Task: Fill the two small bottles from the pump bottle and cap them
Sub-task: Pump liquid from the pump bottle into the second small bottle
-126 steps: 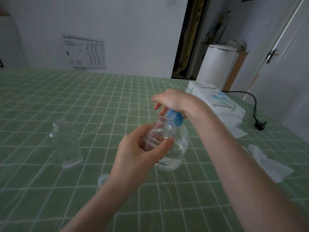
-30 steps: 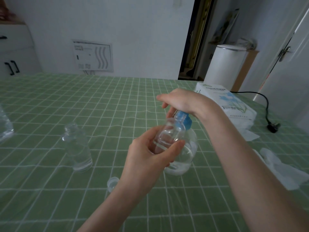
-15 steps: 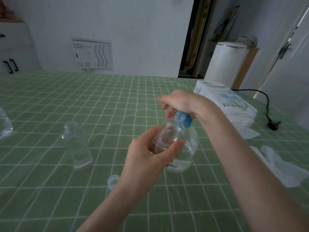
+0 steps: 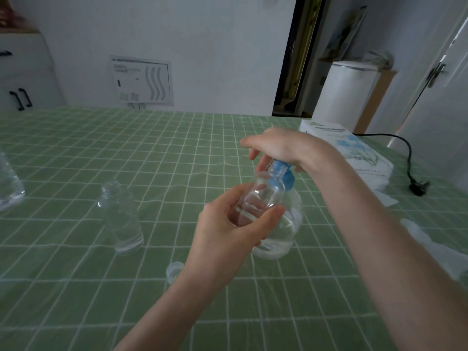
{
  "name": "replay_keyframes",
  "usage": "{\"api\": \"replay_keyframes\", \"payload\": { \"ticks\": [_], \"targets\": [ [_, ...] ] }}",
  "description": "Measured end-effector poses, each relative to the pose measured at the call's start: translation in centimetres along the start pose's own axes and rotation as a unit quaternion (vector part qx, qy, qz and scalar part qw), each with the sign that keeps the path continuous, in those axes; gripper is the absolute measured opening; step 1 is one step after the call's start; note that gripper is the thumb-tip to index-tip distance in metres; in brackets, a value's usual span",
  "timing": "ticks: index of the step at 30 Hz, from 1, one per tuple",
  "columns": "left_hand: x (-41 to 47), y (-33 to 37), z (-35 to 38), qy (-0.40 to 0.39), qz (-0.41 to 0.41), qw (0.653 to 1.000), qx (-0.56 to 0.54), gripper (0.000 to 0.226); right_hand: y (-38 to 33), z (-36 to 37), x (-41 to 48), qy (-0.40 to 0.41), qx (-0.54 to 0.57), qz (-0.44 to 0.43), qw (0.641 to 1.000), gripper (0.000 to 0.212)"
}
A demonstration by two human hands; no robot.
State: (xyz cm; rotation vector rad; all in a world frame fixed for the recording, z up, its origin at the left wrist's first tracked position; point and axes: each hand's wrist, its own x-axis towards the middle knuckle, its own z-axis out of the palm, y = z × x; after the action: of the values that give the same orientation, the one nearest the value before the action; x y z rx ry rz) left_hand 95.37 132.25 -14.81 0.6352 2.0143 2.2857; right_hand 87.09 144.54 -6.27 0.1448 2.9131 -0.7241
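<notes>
Green checked cloth is spread over the table [image 4: 76, 153], and the pump bottle [image 4: 283, 231] is stood upright on it, so that it can be pressed from above without being steadied. A white tissue box [image 4: 347, 150] is laid behind and to the right of the pump bottle. A crumpled tissue [image 4: 417, 239] is seen nearer on that same side, and a black plug [image 4: 417, 190] farther out. None of these is judged to stand in the way.

The right hand [image 4: 281, 145] is laid over the pump head, which is hidden beneath it, with the fingers bent down around it, evidently for pumping. The left hand [image 4: 228, 229] is wrapped round the held small bottle [image 4: 263, 196]. That bottle is tilted, and its open neck is raised to the blue collar, so that the liquid can be caught at the spout. Some clear liquid appears to be gathered in it, though the level cannot be read.

Well to the left of the pump bottle, the second small bottle [image 4: 121, 219] is left standing uncapped within easy reach. Its contents cannot be told. Another clear bottle [image 4: 8, 188] is cut off by the frame farther left. A small clear cap [image 4: 173, 269] is left lying to the left of and nearer than the pump bottle, partly hidden by the left forearm.
</notes>
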Motion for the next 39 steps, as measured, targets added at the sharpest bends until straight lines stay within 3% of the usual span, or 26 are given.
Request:
{"api": "replay_keyframes", "payload": {
  "ticks": [20,31,39],
  "targets": [
    [0.03,0.00,-0.04,-0.001,-0.002,1.000,0.001,0.017,0.41,0.20,0.74,0.028,0.014,-0.004,1.000,0.054],
    [-0.20,-0.15,-0.11,-0.002,-0.011,1.000,0.017,0.012,0.57,0.85,0.42,0.004,0.014,0.002,1.000,0.045],
    [-0.01,0.07,0.02,0.001,-0.011,1.000,0.012,0.015,0.41,0.47,0.44,0.019,0.017,-0.007,1.000,0.050]
  ]
}}
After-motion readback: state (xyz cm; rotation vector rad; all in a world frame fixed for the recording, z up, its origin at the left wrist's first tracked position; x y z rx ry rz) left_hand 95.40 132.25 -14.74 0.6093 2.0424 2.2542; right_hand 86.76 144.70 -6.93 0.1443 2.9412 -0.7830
